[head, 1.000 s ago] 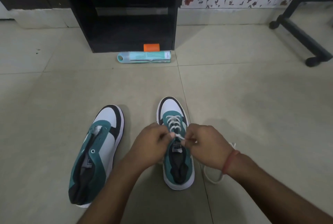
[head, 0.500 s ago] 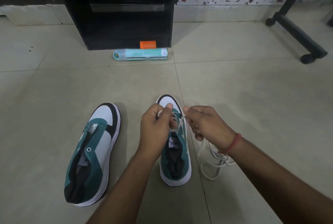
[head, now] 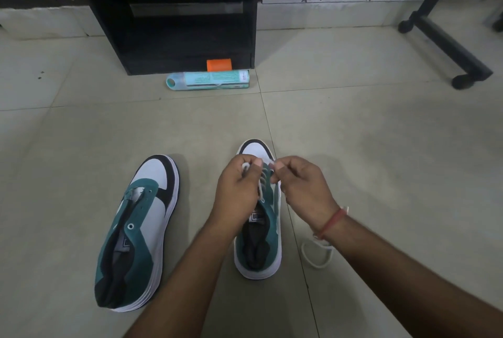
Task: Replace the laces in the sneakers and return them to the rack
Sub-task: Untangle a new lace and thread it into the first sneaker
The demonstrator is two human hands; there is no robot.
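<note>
At lower centre, the left hand (head: 239, 190) and right hand (head: 302, 188) each pinch the white flat shoelace (head: 261, 188) above the green-and-white laced sneaker (head: 265, 239) on the beige floor tiles (head: 381, 147), fingertips nearly touching over its toe.

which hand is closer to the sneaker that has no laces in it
Left. The left hand grips the lace over the sneaker being laced, just right of the unlaced sneaker. The right hand pinches the lace further right, across the laced sneaker.
</note>
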